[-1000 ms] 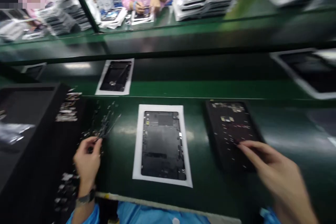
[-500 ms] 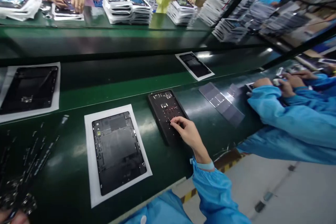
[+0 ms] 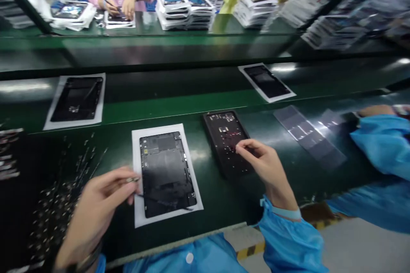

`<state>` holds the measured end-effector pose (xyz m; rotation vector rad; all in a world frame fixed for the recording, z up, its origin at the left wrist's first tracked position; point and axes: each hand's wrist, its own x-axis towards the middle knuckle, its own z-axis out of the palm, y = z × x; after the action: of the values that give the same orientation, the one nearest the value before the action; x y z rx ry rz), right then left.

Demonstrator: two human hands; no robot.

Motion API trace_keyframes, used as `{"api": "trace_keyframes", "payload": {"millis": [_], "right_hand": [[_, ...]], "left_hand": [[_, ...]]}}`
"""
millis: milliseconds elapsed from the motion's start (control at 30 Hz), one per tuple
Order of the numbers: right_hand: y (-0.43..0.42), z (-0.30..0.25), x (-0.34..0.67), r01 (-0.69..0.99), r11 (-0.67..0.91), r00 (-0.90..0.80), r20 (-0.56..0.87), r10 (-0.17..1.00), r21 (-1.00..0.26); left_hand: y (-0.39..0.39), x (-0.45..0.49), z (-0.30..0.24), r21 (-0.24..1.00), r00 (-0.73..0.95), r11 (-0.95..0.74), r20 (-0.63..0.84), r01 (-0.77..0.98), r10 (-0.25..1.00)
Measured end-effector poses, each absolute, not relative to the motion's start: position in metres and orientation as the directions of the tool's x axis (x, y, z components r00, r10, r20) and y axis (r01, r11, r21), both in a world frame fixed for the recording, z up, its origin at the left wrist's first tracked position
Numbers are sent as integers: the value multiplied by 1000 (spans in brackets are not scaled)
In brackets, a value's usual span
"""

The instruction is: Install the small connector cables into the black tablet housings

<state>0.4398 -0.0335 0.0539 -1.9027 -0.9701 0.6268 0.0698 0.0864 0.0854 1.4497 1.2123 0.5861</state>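
Note:
My left hand is closed in a pinch over the left edge of a black tablet housing, which lies on a white sheet. Between its fingertips is a thin black flex cable with a small metallic end; the strip seems to trail across the lower part of the housing. To the right, a dark shallow tray holds several tiny parts and some fine red bits. My right hand reaches over this tray with thumb and forefinger pressed together; whatever is between them is too small to make out.
Loose thin cables and metallic bits cover the bench at left. Two more housings on sheets, one left and one right, lie on the belt. Clear plastic strips and a co-worker's blue sleeve are at right.
My left hand has come in from the lower left corner to the tablet housing, with the cable in its fingers. My right hand stays pinched over the tray. The view has swung left.

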Motion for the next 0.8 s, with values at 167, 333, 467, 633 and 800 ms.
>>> {"api": "trace_keyframes", "payload": {"millis": [167, 333, 467, 633, 800], "right_hand": [[1, 53, 402, 309, -217, 262, -136, 955, -926], [26, 33, 358, 209, -240, -158, -275, 948, -948], [28, 25, 349, 165, -299, -236, -332, 913, -940], [23, 36, 348, 145, -342, -280, -370, 886, -928], [21, 36, 344, 144, -394, -274, -419, 865, -908]], "left_hand": [[101, 126, 55, 898, 580, 354, -439, 261, 686], [95, 141, 30, 909, 663, 277, -416, 311, 622], [94, 142, 26, 926, 698, 237, -377, 293, 609], [94, 142, 29, 930, 740, 181, -364, 319, 566], [92, 143, 32, 932, 756, 92, -340, 350, 560]]}}
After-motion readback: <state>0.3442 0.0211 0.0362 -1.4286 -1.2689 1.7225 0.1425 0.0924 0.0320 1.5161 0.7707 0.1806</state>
